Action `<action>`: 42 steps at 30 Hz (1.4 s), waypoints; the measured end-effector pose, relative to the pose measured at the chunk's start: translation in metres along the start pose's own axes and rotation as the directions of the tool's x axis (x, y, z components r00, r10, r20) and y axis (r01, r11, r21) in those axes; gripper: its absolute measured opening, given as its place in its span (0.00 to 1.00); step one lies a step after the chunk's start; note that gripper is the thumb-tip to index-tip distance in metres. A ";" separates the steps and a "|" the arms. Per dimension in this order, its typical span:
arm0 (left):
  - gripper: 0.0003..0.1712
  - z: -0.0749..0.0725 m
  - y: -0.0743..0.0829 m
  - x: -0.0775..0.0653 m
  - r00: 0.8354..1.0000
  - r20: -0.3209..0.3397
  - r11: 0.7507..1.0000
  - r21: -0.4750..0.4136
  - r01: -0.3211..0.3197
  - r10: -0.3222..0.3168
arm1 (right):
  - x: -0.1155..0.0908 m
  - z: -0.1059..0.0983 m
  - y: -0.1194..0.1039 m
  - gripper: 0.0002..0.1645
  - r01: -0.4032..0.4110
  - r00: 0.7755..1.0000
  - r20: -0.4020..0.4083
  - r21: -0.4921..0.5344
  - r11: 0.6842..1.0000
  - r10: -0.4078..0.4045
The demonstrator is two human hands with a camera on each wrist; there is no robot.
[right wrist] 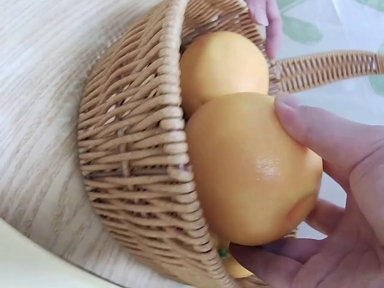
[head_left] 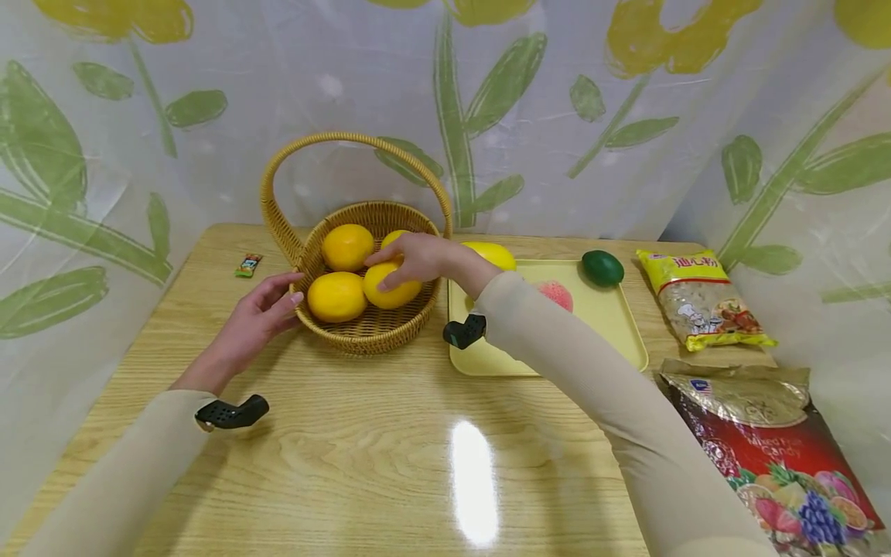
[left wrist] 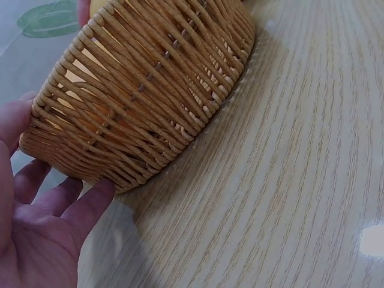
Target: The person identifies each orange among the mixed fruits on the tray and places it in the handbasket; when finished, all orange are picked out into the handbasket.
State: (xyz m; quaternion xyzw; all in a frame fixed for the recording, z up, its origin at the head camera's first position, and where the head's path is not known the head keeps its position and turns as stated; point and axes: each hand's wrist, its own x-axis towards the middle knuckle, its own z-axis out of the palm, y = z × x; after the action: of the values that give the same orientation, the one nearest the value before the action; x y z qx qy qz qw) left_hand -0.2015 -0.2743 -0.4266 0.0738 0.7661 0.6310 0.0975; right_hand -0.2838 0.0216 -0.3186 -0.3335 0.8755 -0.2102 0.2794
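Observation:
A wicker basket (head_left: 369, 340) with a tall arched handle stands at the back of the table and holds several yellow-orange fruits (head_left: 336, 297). My left hand (head_left: 261, 313) grips its left side, the thumb at the rim and the fingers against the outer wall (left wrist: 144, 102). Inside the basket, my right hand (head_left: 421, 259) holds a yellow-orange fruit (right wrist: 252, 174) at the front right, thumb on one side and fingers curled round the other. Another fruit (right wrist: 225, 66) lies right beside it. The right hand partly hides the fruit at the back (head_left: 394, 236).
Right of the basket lies a pale yellow tray (head_left: 487, 363) with a yellow fruit (head_left: 490, 254), a pink fruit (head_left: 557, 295) and a dark green fruit (head_left: 602, 268), under my right forearm. Two food bags (head_left: 706, 298) lie farther right. A small candy packet (head_left: 248, 265) is at left.

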 end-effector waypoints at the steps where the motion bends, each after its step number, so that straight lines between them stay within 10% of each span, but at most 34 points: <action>1: 0.32 0.000 0.000 0.000 1.000 0.000 1.000 0.000 0.000 0.000 | 0.000 0.001 0.001 0.33 0.004 1.000 0.010 -0.010 1.000 -0.003; 25: 0.32 0.000 0.000 -0.001 1.000 0.010 1.000 -0.003 0.009 -0.009 | -0.002 0.010 0.004 0.30 0.046 0.992 0.118 -0.087 0.995 -0.036; 42: 0.32 0.000 0.001 -0.001 1.000 0.003 1.000 -0.002 -0.005 0.005 | -0.047 0.025 0.011 0.32 0.171 0.978 -0.100 -0.126 0.977 -0.184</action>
State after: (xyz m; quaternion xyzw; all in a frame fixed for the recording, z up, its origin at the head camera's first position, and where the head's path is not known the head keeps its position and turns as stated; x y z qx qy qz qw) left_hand -0.2007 -0.2739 -0.4252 0.0767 0.7652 0.6318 0.0971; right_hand -0.2437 0.0569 -0.3274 -0.4139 0.8673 -0.2009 0.1901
